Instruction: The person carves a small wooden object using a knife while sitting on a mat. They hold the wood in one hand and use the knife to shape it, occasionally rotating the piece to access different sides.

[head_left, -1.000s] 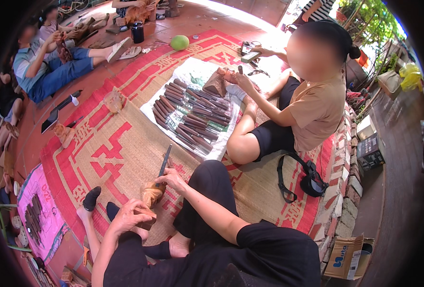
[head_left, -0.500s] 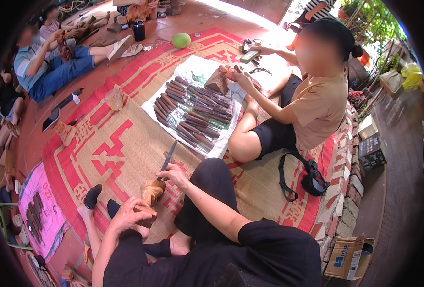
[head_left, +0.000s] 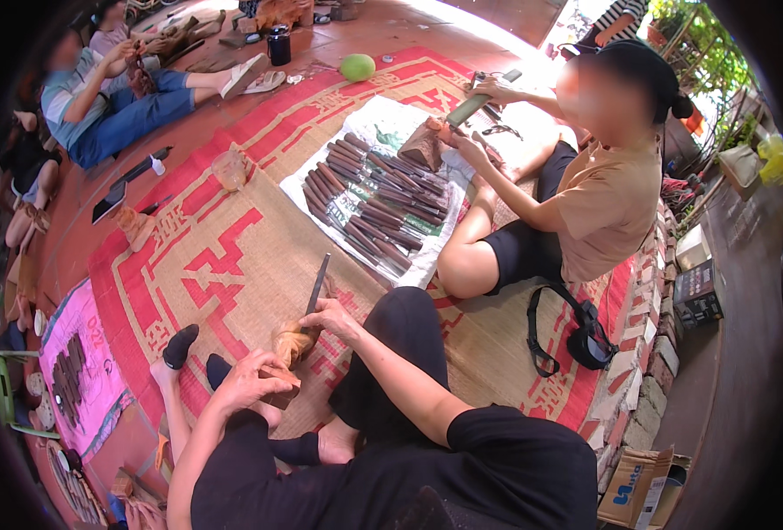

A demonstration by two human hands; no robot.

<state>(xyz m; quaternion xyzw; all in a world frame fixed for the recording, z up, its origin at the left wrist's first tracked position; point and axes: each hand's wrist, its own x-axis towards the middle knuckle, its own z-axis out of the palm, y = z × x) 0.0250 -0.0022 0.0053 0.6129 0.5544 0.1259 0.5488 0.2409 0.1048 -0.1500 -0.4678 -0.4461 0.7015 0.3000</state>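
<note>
My left hand (head_left: 248, 380) is closed round the blocky base of a small wooden carving (head_left: 292, 344), which tilts away from me above my lap. The carving is light brown, with a rounded, shaped upper part. In my right hand (head_left: 331, 320) is a long, narrow, dark file (head_left: 319, 281), its free end pointing up and away. The gripped end of the file lies right by the top of the carving; the exact contact is hidden behind my fingers.
Ahead, a white cloth (head_left: 382, 115) bears several dark-handled tools (head_left: 365, 194). A person (head_left: 612, 185) sits at the right with a greenish bar (head_left: 484, 97) and a carving. A black strapped pouch (head_left: 590, 340) lies on the red-and-tan mat (head_left: 223, 327). Two small carvings (head_left: 230, 168) stand at its left.
The whole view has shifted slightly, moving the scene rightward. My file stands a little steeper, still by the carving. The person at the right has brought the greenish bar onto their carving.
</note>
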